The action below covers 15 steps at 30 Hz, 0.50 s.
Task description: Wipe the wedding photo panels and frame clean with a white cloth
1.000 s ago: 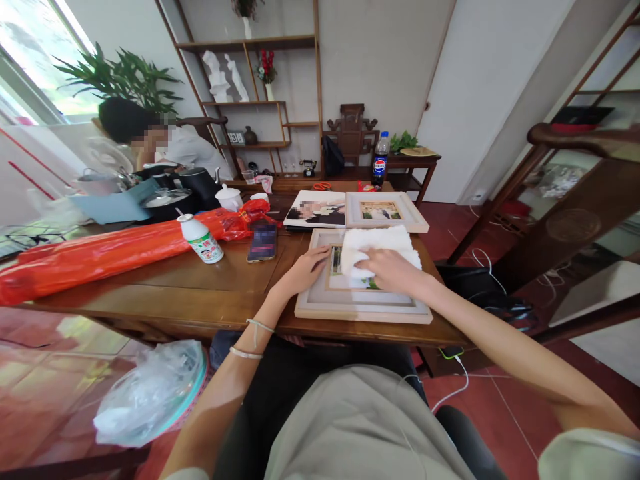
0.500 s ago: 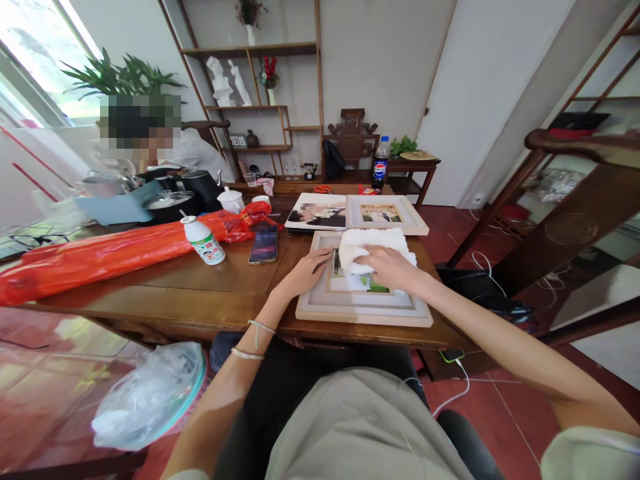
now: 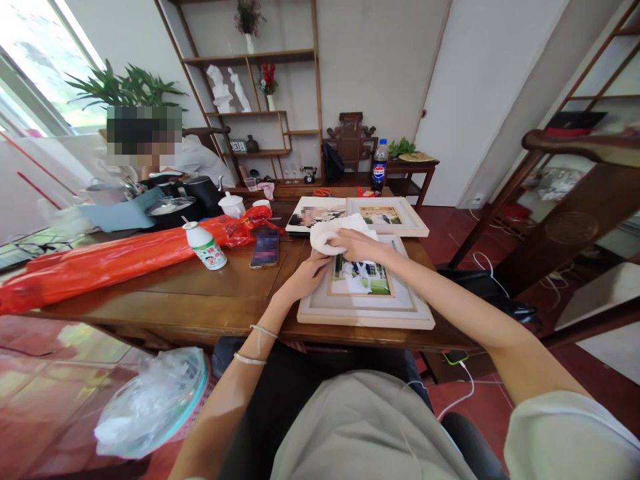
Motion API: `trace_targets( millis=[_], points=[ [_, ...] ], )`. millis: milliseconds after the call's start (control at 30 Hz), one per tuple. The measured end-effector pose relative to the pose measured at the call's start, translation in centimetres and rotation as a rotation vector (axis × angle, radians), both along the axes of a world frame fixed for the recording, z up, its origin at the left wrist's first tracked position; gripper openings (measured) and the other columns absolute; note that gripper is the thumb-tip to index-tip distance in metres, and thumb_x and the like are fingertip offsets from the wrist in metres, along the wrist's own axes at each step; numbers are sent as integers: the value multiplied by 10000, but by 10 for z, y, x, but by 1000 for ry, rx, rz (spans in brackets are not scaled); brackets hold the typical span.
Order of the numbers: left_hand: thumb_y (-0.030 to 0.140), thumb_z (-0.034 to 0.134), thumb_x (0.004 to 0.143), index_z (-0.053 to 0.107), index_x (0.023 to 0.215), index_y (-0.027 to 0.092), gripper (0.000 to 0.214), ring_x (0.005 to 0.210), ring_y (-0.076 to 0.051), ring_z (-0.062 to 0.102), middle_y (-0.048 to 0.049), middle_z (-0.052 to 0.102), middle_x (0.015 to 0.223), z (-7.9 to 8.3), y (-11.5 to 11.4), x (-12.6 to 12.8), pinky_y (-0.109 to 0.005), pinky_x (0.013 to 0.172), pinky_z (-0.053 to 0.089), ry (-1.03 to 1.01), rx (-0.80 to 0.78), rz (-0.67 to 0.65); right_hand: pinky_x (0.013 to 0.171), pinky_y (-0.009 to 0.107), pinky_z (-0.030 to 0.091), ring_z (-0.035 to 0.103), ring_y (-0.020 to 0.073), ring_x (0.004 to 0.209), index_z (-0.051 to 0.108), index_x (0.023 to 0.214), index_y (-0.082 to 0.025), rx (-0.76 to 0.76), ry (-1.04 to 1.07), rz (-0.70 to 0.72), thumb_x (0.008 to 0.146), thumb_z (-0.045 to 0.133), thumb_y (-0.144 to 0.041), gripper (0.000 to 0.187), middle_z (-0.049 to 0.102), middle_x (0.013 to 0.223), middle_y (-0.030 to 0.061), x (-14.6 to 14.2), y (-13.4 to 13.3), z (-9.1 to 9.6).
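A light wooden picture frame (image 3: 367, 319) with a white mat lies flat near the front edge of the wooden table, its photo (image 3: 365, 277) facing up. My right hand (image 3: 361, 245) is closed on a bunched white cloth (image 3: 327, 235) at the frame's far left corner and covers part of that corner. On the frame's left side rests my left hand (image 3: 307, 277), fingers stretched out, their tips close to the cloth. Just behind stand a second framed photo (image 3: 417, 223) and, left of it, a photo book or print (image 3: 300, 212), both lying flat.
To the left lie a phone (image 3: 265, 248), a white bottle with a straw (image 3: 205, 245) and a long red plastic-wrapped bundle (image 3: 115, 257). A cola bottle (image 3: 379, 167) stands at the back. A co-worker (image 3: 200, 160) sits at the far left. A plastic-covered basket (image 3: 155, 400) is below.
My right hand has slid the cloth from the frame's upper middle leftward to its far left corner, uncovering more of the photo. My left hand stays on the frame's left side.
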<state>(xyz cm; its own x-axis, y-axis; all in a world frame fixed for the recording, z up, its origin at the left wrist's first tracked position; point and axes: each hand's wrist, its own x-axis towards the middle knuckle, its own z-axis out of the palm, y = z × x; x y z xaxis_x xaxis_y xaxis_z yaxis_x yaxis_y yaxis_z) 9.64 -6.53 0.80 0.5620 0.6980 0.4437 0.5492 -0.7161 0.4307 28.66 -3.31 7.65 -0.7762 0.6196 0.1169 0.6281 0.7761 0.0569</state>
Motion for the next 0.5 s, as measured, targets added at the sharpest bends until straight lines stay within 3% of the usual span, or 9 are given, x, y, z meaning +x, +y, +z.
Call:
trace_targets(
  millis=[300, 500],
  points=[
    [194, 382, 877, 533, 1227, 128, 387, 1252, -205, 428, -102, 493, 1330, -4, 2, -1, -374, 1073, 322, 6, -15, 8, 546, 260, 287, 558, 199, 794, 650, 967, -182, -68, -238, -274, 666, 474, -24, 382, 625, 930, 94, 36, -23, 32],
    [208, 380, 882, 538, 1221, 144, 380, 1251, -205, 430, -86, 494, 1332, -5, 1, -1, -373, 1074, 321, 9, -15, 17, 536, 273, 273, 547, 198, 738, 666, 928, -161, -51, -319, -423, 662, 438, -14, 380, 636, 869, 100, 70, -49, 33]
  ],
)
